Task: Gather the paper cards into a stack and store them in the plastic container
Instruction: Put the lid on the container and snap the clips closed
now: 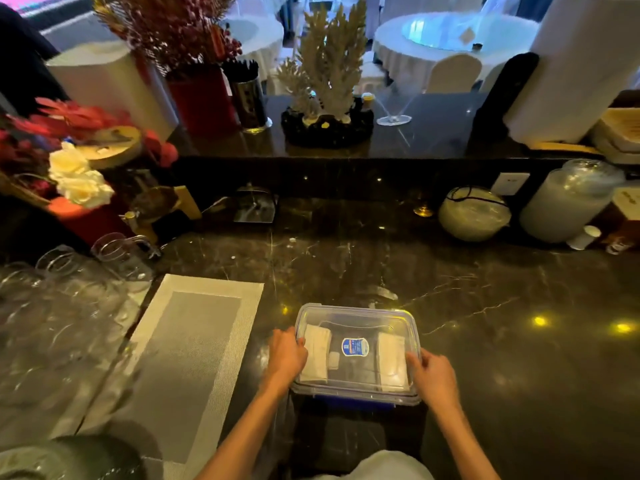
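Observation:
A clear plastic container [356, 317] with its lid on and a blue label in the middle stands on the dark marble counter near me. Through the lid I see white paper cards [316, 351] at the left side and more white cards [392, 362] at the right side. My left hand [285, 355] grips the container's left edge, fingers curled over the lid rim. My right hand [433, 375] holds the right edge the same way.
A grey woven placemat [187, 351] lies left of the container. Several clear glasses [62, 306] crowd the far left. Red and white flowers [69, 168], a round white jar [474, 213] and a tall frosted jar [568, 202] line the back of the counter.

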{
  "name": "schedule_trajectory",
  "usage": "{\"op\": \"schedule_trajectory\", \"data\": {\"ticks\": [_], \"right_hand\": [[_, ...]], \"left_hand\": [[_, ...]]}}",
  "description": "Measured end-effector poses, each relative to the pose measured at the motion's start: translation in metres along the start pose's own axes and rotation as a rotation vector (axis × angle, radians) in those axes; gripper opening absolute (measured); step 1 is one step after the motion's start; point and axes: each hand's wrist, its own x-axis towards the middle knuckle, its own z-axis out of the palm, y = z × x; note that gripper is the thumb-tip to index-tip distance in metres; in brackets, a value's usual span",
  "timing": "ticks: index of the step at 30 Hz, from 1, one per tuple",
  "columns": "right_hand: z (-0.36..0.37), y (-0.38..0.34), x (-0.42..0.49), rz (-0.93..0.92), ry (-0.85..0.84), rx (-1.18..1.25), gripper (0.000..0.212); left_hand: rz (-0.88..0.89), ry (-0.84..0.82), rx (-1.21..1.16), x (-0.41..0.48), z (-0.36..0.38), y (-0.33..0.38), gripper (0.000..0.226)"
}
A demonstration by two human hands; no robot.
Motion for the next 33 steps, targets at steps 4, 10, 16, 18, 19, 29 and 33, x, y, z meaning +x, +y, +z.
{"op": "schedule_trajectory", "data": {"ticks": [4,10,16,18,19,29,33], "right_hand": [[0.004,0.000,-0.002,0.026,0.035,0.002,0.024],[0.006,-0.001,0.000,0.043,0.057,-0.066,0.026],[0.009,-0.005,0.006,0.093,0.076,-0.119,0.024],[0.010,-0.005,0.006,0.083,0.081,-0.130,0.024],[0.010,-0.005,0.006,0.077,0.079,-0.131,0.024],[0.006,-0.003,0.008,0.078,0.049,-0.131,0.027],[0.006,-0.002,0.008,0.063,0.046,-0.128,0.029]], "left_hand": [[0.019,0.001,0.054,0.003,0.001,-0.001,0.027],[0.030,0.013,0.090,0.007,0.001,-0.002,0.025],[0.019,-0.020,0.103,0.013,0.000,-0.002,0.027],[0.014,-0.057,0.067,0.018,-0.002,-0.004,0.026],[0.010,-0.079,0.044,0.020,-0.003,-0.005,0.025],[-0.036,-0.168,-0.005,0.030,-0.016,-0.004,0.016],[-0.027,-0.177,-0.008,0.029,-0.018,-0.002,0.023]]}}
